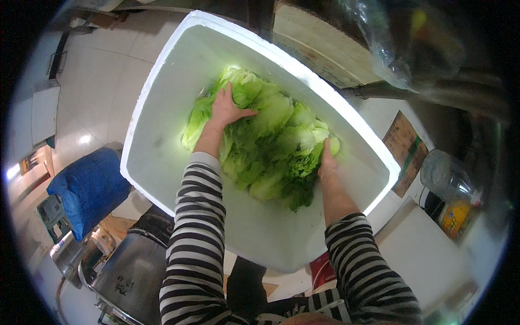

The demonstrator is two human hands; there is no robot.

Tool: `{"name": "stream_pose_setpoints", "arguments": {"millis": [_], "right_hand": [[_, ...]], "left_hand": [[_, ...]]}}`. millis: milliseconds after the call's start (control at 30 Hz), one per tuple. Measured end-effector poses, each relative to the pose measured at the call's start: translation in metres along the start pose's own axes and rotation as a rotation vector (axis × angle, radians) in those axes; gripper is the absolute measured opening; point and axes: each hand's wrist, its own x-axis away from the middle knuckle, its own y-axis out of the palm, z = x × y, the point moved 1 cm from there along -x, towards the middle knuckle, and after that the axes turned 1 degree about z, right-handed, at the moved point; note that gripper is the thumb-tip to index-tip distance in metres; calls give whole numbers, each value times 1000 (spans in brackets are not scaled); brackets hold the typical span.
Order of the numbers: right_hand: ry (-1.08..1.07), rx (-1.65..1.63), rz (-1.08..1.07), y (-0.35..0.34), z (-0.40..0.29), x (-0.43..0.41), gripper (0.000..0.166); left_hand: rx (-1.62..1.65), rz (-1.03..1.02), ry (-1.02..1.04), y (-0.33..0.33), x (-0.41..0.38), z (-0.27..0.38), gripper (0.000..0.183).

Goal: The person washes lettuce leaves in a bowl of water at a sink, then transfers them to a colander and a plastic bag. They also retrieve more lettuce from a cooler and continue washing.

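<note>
Several heads of green leafy lettuce point(264, 138) lie in a heap at the bottom of a deep white foam box point(162, 101). My left hand point(227, 106) rests on the upper left part of the heap, thumb and fingers spread apart. At the heap's right end, my right hand point(327, 160) reaches down with its thumb along the outermost lettuce; its other fingers are mostly hidden. Both forearms, in black and white striped sleeves, reach over the near side of the box.
A large metal pot point(130, 268) stands at lower left, below a blue bag point(93, 187). On the right are a wooden board point(406, 154), a clear plastic bottle point(447, 172) and a white panel point(422, 248). A carton point(321, 48) sits behind the box.
</note>
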Motion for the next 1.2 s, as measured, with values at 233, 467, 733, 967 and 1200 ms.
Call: {"name": "stream_pose_setpoints", "arguments": {"millis": [233, 467, 733, 967, 1200], "right_hand": [[-23, 383, 43, 9, 4, -6, 89], [4, -627, -330, 5, 20, -19, 86], [26, -443, -427, 4, 5, -13, 78], [38, -436, -503, 8, -27, 42, 78], [129, -517, -533, 5, -6, 14, 77]], "left_hand": [[-226, -133, -139, -8, -12, 21, 129], [334, -189, -159, -1, -41, -21, 116], [476, -166, -35, 24, -14, 11, 109], [641, -388, -49, 68, 6, -22, 101], [772, -406, 13, 36, 38, 15, 94]]}}
